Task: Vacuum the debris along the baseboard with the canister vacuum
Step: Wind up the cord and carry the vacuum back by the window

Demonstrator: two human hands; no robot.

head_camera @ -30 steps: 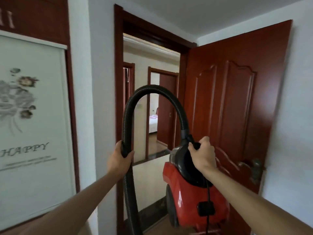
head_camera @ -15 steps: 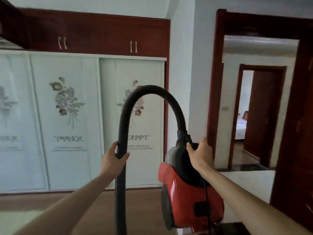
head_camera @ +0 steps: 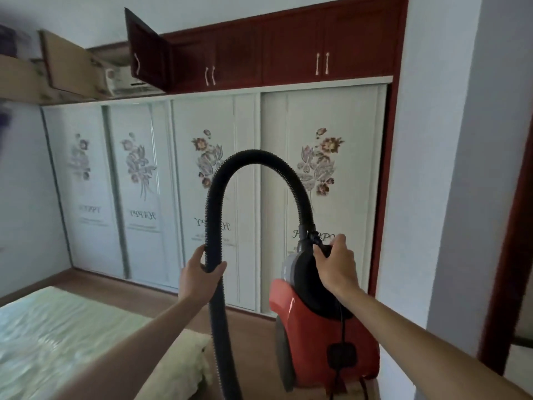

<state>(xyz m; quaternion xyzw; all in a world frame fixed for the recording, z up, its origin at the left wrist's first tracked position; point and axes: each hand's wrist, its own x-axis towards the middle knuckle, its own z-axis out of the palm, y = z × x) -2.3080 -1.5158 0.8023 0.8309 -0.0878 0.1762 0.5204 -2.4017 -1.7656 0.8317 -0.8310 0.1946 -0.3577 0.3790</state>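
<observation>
The red canister vacuum (head_camera: 320,342) with a black round top hangs under the right hand (head_camera: 337,269), which grips it at the top. The left hand (head_camera: 199,277) is curled around the black bumpy hose (head_camera: 251,155) that arches between them. White wardrobe doors (head_camera: 357,174) with flowers stand behind.

We see a glossy red plastic canister vacuum (head_camera: 323,339) with a ribbed, matt black hose (head_camera: 248,157), glossy white wardrobe doors (head_camera: 326,197) printed with flowers, dark lacquered wood cabinets (head_camera: 288,53), and a brown cardboard box (head_camera: 66,67).
</observation>
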